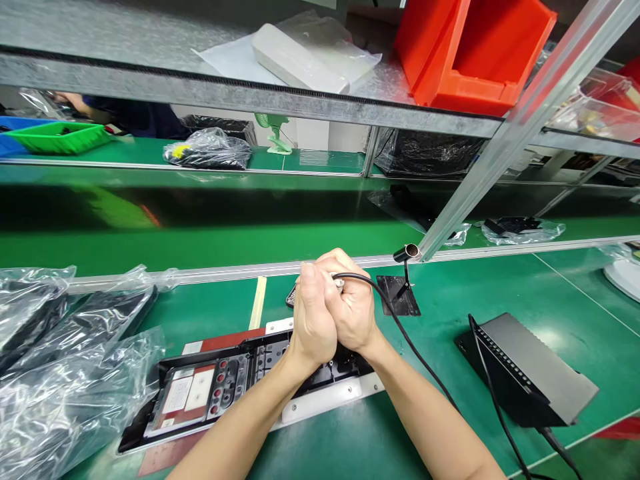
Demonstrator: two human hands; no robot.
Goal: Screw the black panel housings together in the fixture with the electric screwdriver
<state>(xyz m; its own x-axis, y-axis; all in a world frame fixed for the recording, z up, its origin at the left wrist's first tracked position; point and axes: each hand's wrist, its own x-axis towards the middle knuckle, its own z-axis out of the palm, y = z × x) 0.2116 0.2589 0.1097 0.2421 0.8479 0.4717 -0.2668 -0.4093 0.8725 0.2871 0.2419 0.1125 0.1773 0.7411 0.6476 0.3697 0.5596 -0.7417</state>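
Observation:
My left hand (pixel 314 320) and my right hand (pixel 354 303) are pressed together, fingers wrapped around a corded tool (pixel 339 285). Only a small pale end of it shows, and a black cable (pixel 395 319) leaves it and curves down to the right. Both hands are over the right part of a long black plastic housing (pixel 253 360). This housing lies in a fixture with white blocks (pixel 325 399) and a reddish-brown base (pixel 167 455). Whatever the tool touches is hidden beneath my hands.
A tube-shaped tool holder (pixel 407 253) stands on a dark plate behind my right hand. To the right rests a black box with cables (pixel 525 373). Bagged black parts (pixel 85 333) cover the left side. Overhead runs a metal shelf (pixel 200 87) with a red bin (pixel 470 60).

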